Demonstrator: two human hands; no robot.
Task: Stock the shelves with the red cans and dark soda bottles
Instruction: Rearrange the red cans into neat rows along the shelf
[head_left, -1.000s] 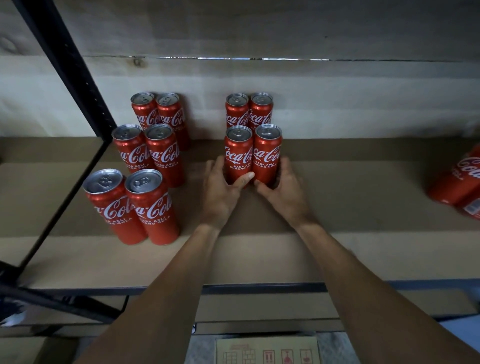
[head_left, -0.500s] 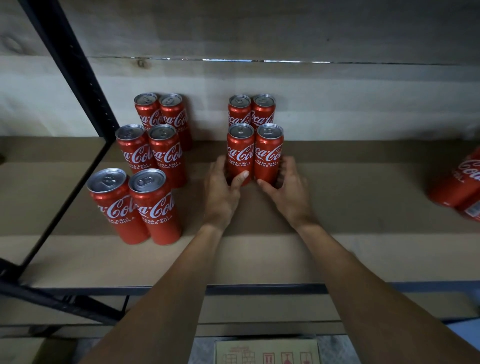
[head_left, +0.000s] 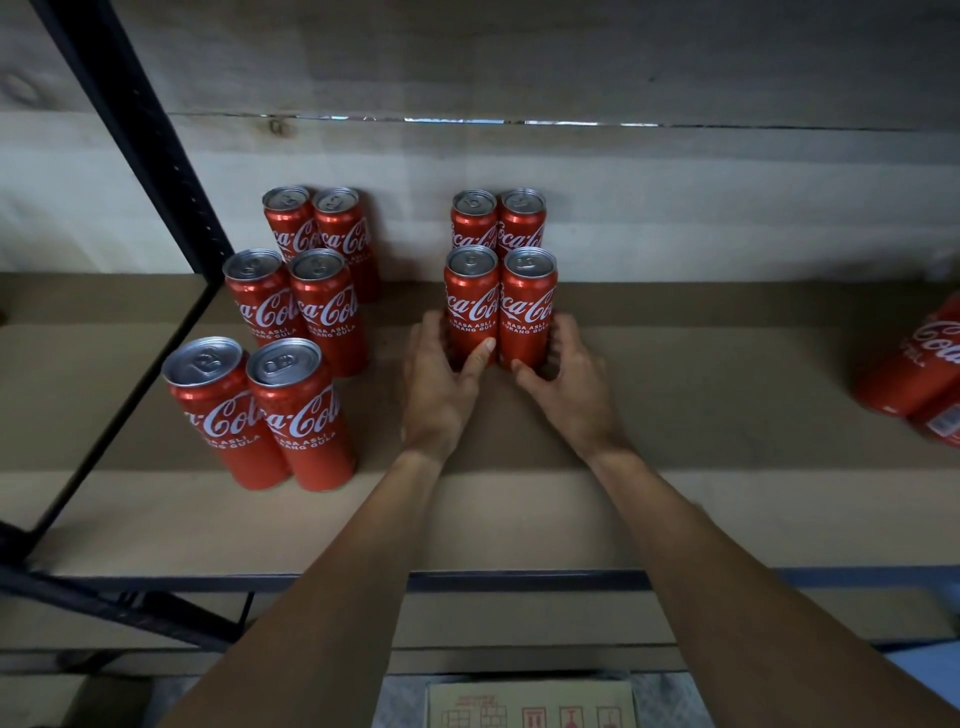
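Observation:
Two tall red cans stand side by side on the brown shelf board (head_left: 675, 426). My left hand (head_left: 441, 384) grips the left can (head_left: 470, 301) low down, thumb across its front. My right hand (head_left: 566, 384) holds the right can (head_left: 527, 304) at its base, fingers curled round its right side. Just behind them, two more red cans (head_left: 496, 223) stand against the back wall. No dark soda bottles are in view.
Several upright red cans stand in pairs at the left (head_left: 270, 410), near a black shelf post (head_left: 140, 140). More red cans (head_left: 919, 374) show at the right edge. A cardboard box (head_left: 530, 706) sits below the shelf's front rail.
Both hands have pushed the front pair of cans a little farther back, toward the pair at the wall. The other cans have not moved.

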